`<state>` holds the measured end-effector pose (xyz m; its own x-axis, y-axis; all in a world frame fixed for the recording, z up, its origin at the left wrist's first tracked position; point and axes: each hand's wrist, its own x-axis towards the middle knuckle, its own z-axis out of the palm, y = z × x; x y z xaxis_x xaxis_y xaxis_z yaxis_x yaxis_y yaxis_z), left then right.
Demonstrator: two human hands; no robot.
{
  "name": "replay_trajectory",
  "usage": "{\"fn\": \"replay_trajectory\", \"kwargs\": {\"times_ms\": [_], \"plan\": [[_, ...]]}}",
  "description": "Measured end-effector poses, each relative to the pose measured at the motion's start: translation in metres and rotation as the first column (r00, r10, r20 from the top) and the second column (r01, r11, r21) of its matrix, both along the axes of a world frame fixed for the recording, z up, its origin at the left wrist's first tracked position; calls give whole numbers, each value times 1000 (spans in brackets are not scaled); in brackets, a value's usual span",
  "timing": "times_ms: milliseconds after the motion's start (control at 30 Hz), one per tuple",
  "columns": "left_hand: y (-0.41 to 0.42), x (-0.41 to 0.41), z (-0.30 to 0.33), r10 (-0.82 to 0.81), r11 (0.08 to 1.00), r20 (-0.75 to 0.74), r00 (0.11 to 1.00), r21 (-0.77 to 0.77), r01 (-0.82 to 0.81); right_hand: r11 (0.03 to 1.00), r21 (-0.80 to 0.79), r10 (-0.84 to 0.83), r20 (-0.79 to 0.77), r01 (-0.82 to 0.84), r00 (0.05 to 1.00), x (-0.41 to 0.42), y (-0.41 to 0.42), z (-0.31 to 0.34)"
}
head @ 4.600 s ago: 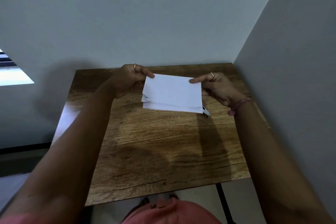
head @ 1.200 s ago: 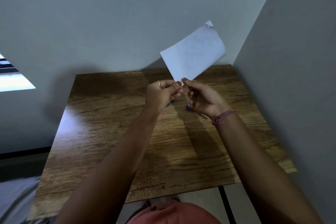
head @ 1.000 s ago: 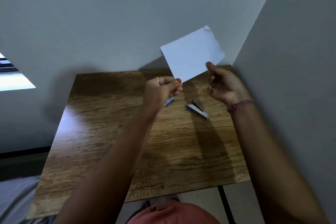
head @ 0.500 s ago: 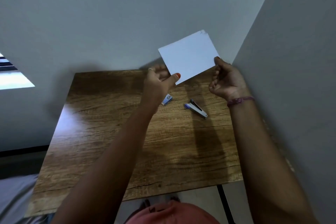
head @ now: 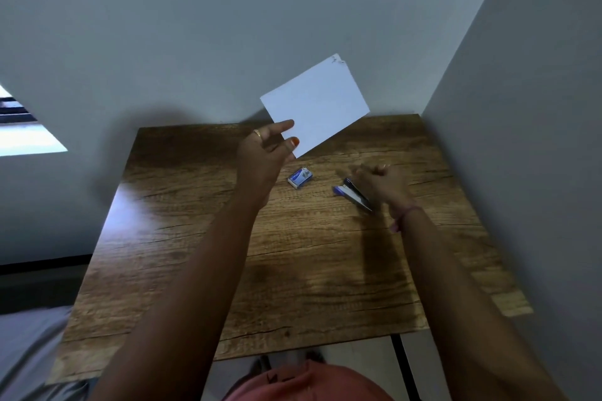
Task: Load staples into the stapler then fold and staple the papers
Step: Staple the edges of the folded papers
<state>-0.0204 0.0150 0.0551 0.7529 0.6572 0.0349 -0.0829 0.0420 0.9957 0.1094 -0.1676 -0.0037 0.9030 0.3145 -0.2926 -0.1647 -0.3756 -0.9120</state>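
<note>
My left hand [head: 267, 153] pinches the lower left corner of the folded white papers [head: 317, 104] and holds them up above the far side of the wooden table [head: 293, 270]. The papers' top right corner is crumpled. A small blue stapler [head: 351, 194] lies on the table at the right. My right hand [head: 379, 181], blurred, hovers just over the stapler's far end with fingers curled and nothing visibly in its grasp. A little blue and white staple box [head: 300, 177] lies on the table between my hands.
The table stands in a corner, with a grey wall [head: 228, 26] behind and another wall [head: 537, 140] close on the right. A black table leg [head: 404, 365] shows below the near edge. My feet and reddish clothing [head: 303, 381] are beneath.
My right hand has let go of the papers' right edge and dropped down onto the stapler. My left hand alone holds the papers up, nearly where they were.
</note>
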Motion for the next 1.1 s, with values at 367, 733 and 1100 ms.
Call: {"fn": "replay_trajectory", "kwargs": {"times_ms": [367,733,1100], "plan": [[-6,-6,2,-120,990,48,992,-72,123,954,286,162,-237,-91,958,-35,6,-14],[-14,-4,13,-164,976,84,983,-133,175,667,743,427,-314,-61,848,-56,4,59],[-18,-10,16,-229,973,24,973,-15,229,696,713,402,-288,-86,869,-58,11,65]]}}
